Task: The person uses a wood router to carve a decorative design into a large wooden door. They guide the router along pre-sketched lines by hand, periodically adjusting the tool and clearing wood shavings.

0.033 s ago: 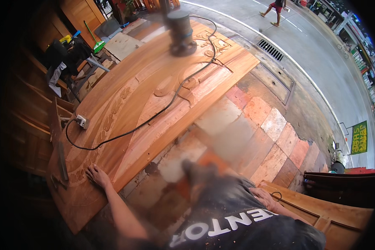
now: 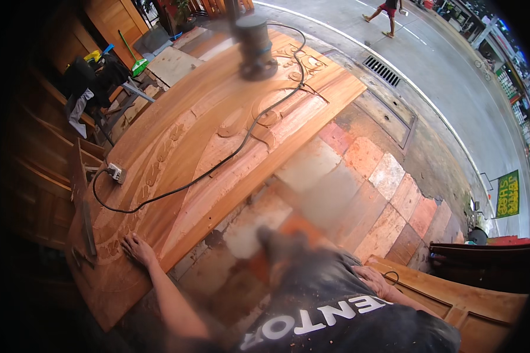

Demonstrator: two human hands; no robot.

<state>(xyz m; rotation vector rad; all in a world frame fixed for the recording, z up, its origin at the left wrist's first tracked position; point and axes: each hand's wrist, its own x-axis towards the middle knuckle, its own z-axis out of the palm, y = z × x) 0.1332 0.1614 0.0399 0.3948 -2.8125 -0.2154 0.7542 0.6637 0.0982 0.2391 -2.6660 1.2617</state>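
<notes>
In the head view, the carved wooden panel (image 2: 200, 147) is crossed by a black cable (image 2: 241, 146). Its near end is touched by the left hand (image 2: 138, 250), fingers loosely spread. The right hand (image 2: 374, 279) is held against the dark shirt (image 2: 406, 323); its fingers' state cannot be told.
</notes>
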